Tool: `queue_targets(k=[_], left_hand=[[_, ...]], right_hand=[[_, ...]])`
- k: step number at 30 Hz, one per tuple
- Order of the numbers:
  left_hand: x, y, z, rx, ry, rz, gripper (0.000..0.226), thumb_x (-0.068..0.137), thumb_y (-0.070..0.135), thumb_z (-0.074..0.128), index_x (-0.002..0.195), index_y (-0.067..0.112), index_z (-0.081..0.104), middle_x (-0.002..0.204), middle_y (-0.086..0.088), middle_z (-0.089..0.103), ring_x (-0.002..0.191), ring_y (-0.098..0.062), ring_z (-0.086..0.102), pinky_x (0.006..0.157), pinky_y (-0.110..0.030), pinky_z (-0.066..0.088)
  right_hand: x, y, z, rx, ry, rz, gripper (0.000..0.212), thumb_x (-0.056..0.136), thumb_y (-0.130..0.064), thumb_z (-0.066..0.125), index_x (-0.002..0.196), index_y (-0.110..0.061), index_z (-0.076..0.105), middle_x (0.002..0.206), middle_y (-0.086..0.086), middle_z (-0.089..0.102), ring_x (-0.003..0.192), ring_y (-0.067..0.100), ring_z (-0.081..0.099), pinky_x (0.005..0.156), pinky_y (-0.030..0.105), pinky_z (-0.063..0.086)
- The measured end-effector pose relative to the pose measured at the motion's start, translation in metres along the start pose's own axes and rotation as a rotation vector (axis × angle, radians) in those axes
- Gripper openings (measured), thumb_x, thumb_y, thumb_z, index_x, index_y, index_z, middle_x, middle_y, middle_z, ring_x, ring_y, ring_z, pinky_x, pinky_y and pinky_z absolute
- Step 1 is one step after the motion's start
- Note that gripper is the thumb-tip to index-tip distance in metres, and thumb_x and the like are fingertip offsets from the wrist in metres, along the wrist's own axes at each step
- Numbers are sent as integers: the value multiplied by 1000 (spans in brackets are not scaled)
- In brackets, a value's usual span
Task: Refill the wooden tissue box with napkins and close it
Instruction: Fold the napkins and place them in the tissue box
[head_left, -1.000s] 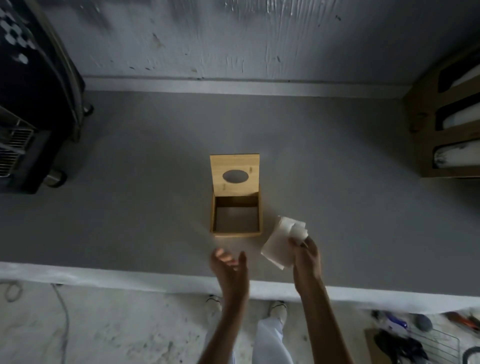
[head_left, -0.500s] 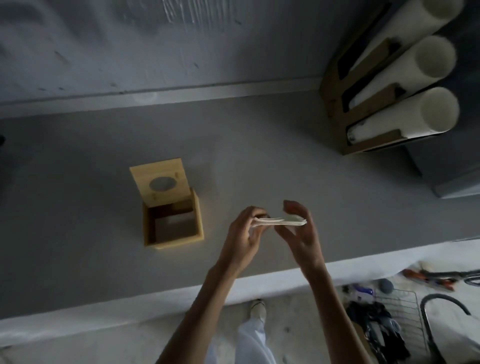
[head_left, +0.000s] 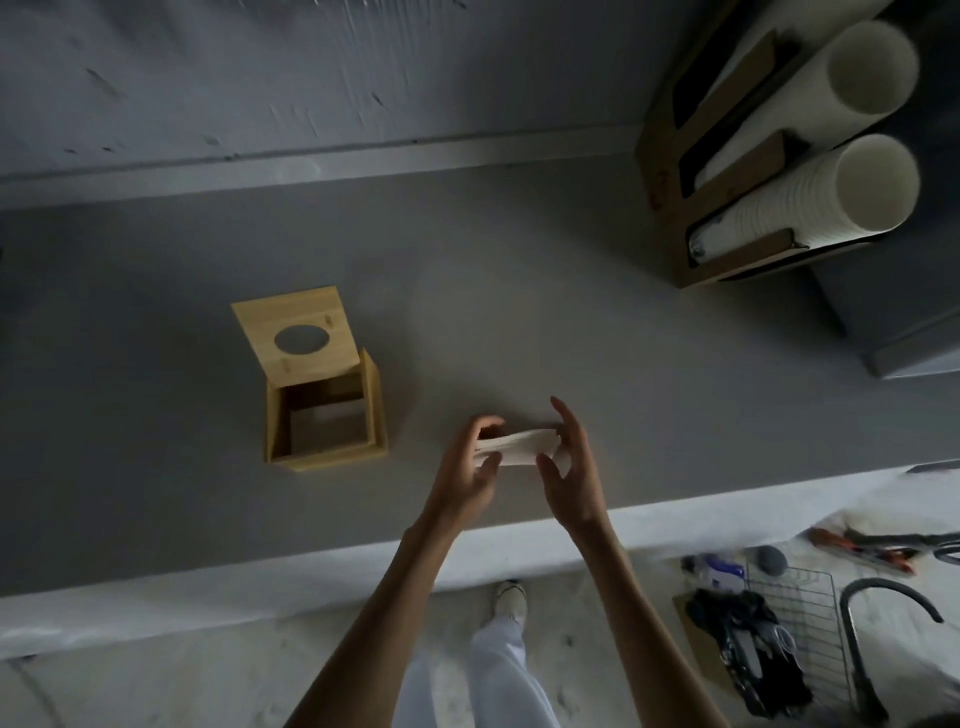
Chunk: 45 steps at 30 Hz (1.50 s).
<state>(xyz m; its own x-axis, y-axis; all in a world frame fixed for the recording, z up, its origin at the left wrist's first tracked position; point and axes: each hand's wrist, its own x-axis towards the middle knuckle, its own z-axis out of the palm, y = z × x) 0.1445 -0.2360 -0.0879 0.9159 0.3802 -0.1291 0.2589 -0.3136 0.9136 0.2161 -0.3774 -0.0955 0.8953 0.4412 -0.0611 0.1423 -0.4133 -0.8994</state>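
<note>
The wooden tissue box (head_left: 326, 448) stands on the grey counter, left of centre. Its lid (head_left: 298, 336), with an oval hole, is tipped up and back, and the inside looks empty. To the right of the box, above the counter, a small stack of white napkins (head_left: 519, 446) is held flat between both hands. My left hand (head_left: 467, 474) grips the stack's left end. My right hand (head_left: 571, 467) holds the right end, fingers spread around it. Both hands are well clear of the box.
A wooden holder (head_left: 727, 171) with stacks of white paper cups (head_left: 810, 197) stands at the back right. The counter's front edge (head_left: 311, 587) runs below the hands. On the floor at right sit a wire basket (head_left: 800, 623), tools and a dark hose.
The view swung right, so the box now sits further left. The napkins went from my right hand alone to both hands, and the stack is now held flat and level.
</note>
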Motion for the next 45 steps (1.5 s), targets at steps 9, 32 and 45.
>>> queue_targets(k=[9, 32, 45], left_hand=[[-17, -2, 7, 64, 56, 106, 31, 84, 4, 61, 114, 10, 56, 111, -2, 56, 107, -12, 56, 97, -26, 45], [-19, 0, 19, 9, 23, -62, 36, 89, -2, 53, 119, 15, 46, 115, -3, 54, 108, -14, 54, 97, -26, 44], [-21, -3, 16, 29, 84, -10, 29, 99, 4, 43, 126, 13, 45, 118, -1, 55, 107, -10, 54, 93, -10, 39]], right_hand=[[-32, -3, 9, -211, -37, -20, 91, 79, 14, 45, 145, -46, 27, 151, 3, 20, 142, 21, 28, 112, 39, 37], [-39, -6, 9, -157, 58, -9, 63, 89, 2, 50, 144, -26, 35, 133, -1, 40, 121, 14, 49, 101, 26, 43], [-33, 9, -4, -163, 199, 25, 32, 93, -4, 54, 121, -18, 61, 117, -3, 66, 109, 13, 61, 95, 26, 47]])
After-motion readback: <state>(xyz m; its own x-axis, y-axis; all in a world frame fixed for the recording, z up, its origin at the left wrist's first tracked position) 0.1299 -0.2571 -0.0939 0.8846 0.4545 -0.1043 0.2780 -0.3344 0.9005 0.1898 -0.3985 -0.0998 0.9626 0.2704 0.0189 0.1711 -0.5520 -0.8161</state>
